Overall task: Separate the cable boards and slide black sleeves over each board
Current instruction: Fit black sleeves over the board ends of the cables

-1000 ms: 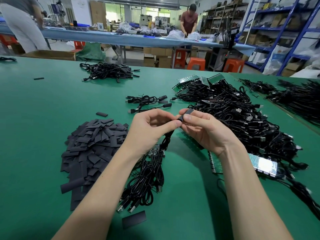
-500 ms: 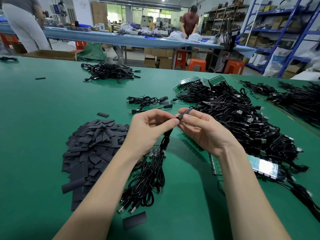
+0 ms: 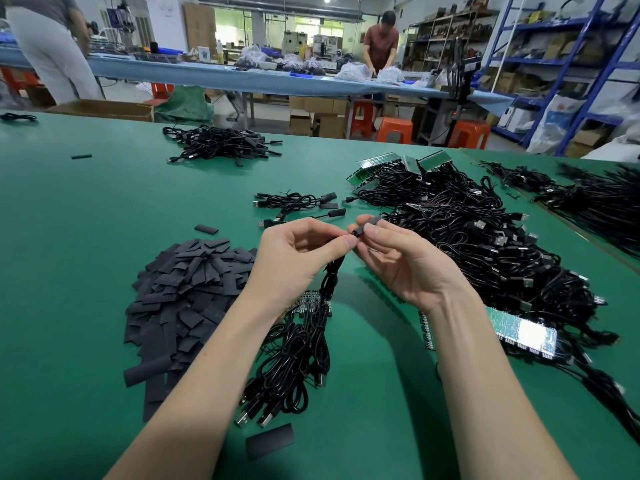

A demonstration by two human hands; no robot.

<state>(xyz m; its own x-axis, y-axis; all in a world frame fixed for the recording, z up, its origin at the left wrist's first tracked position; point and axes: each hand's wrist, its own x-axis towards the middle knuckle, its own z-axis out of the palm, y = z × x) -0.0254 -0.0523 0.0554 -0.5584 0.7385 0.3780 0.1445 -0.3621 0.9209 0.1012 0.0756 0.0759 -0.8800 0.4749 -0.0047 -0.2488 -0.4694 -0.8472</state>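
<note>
Your left hand pinches a black cable between thumb and forefinger, just below its top end, and your right hand pinches a black sleeve at that same end. The sleeve points up and away to the right. Whether a board sits inside it you cannot tell; your fingertips cover the join. The cable drops from your left hand into a small bundle of cables on the green table, their USB plugs nearest you. A strip of boards lies under your left wrist, mostly hidden. To the left lies the heap of loose sleeves, with one stray sleeve near the bottom edge. On the right, the big tangle of cables buries several board panels; one shiny panel shows beside your right forearm, too glared to read. A few sleeved cables rest beyond your hands, and another pile farther back.
</note>
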